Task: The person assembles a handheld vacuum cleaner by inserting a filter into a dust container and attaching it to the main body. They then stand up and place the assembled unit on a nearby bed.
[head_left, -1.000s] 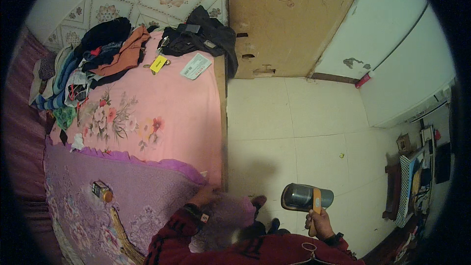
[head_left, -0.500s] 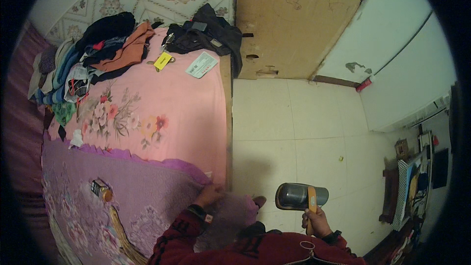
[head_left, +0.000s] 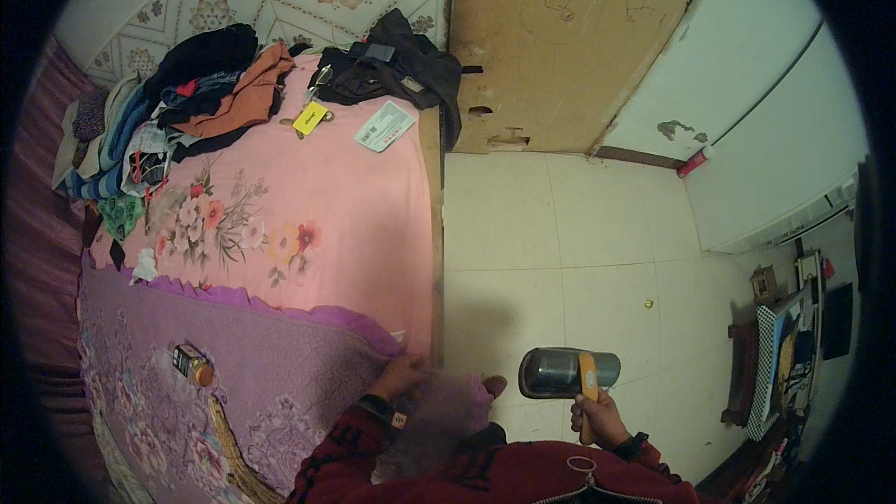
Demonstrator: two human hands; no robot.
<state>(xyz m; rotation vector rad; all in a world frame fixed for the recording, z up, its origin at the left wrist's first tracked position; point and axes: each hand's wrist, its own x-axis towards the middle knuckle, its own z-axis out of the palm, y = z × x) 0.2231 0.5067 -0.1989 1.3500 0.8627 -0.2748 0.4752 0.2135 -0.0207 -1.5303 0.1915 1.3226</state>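
My right hand (head_left: 604,418) is wrapped round the orange handle of a dark grey, rounded oblong tool (head_left: 551,373). It is held level over the floor, right of the bed; its exact kind cannot be made out. At the bed's edge my left hand (head_left: 401,376) is closed at the corner of the purple bedspread (head_left: 280,345), and its fingertips are partly blurred. This bedspread covers the near part of the bed and has a ruffled border. Beyond it lies a pink floral sheet (head_left: 364,215).
On the bedspread lie a jar with an orange lid (head_left: 193,366) and a straw-coloured bundle (head_left: 229,453). Heaped clothes (head_left: 215,93), a yellow card (head_left: 313,119), a white packet (head_left: 384,126) and a dark garment (head_left: 401,65) are at the far end. A cluttered shelf (head_left: 784,355) stands right.
The dark grey tool and my right hand have shifted slightly left. My left hand stays at the bed's edge.
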